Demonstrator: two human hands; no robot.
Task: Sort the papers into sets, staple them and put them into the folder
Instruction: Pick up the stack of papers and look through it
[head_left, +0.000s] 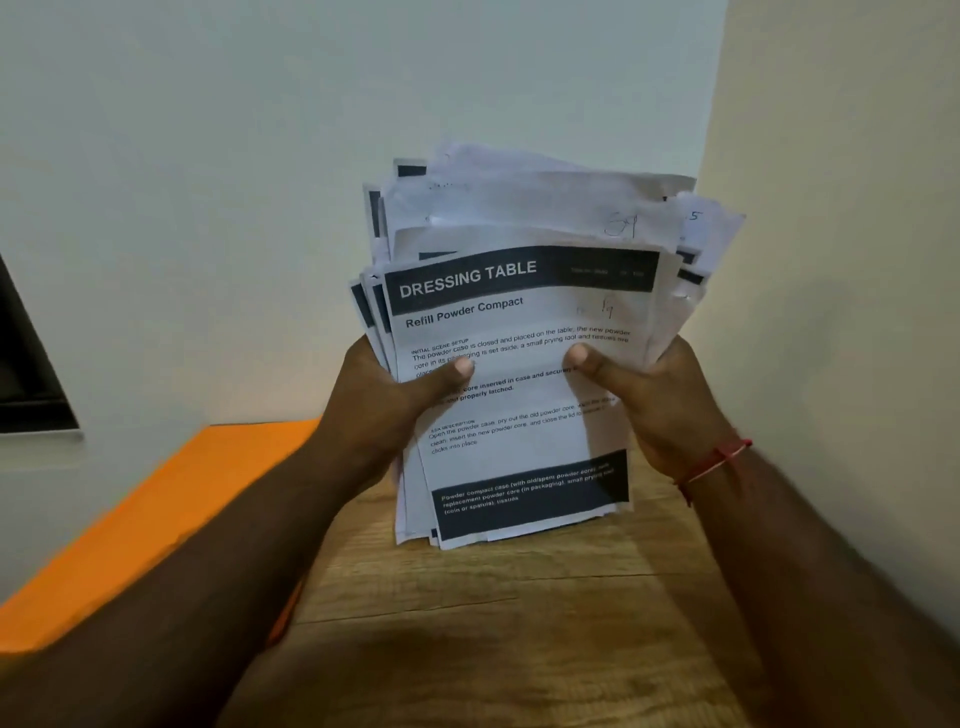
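White paper stack (519, 447) gripped by left hand (384, 405) and right hand (660, 400), front print partly covered, rear sheets mostly hidden

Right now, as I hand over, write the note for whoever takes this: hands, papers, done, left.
Left hand and right hand both grip the paper stack upright over the wooden table, thumbs on the front sheet; edges uneven.
Orange folder lies to the left.
Done: no set sorted, stapled or filed in view.
Left: sort, staple, file. No stapler in view.
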